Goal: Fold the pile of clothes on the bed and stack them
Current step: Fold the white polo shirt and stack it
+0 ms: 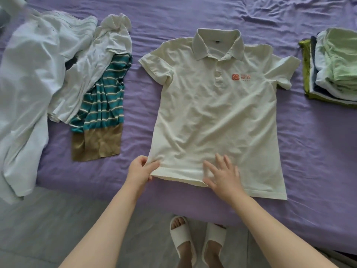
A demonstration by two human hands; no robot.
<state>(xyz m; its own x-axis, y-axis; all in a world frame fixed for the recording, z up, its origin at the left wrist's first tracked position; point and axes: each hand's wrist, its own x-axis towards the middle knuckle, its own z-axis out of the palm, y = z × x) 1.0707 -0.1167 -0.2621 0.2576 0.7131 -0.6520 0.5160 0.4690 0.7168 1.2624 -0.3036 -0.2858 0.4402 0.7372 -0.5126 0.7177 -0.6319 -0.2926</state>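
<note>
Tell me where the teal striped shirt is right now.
In the head view the teal striped shirt lies unfolded left of the cream polo, partly tucked under the white clothes, on the purple bed sheet.

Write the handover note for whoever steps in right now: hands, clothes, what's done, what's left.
Left hand: pinches the near left hem corner of the polo.
Right hand: open, fingers spread flat on the hem, near the middle.
Polo: cream, spread face up and unfolded on the bed, collar away from you.
Done: a folded stack sits at the right edge of the bed.
Left: fold the polo and put it on the stack. Then work through the loose pile on the left: white garments and a teal striped shirt with a tan band.
</note>
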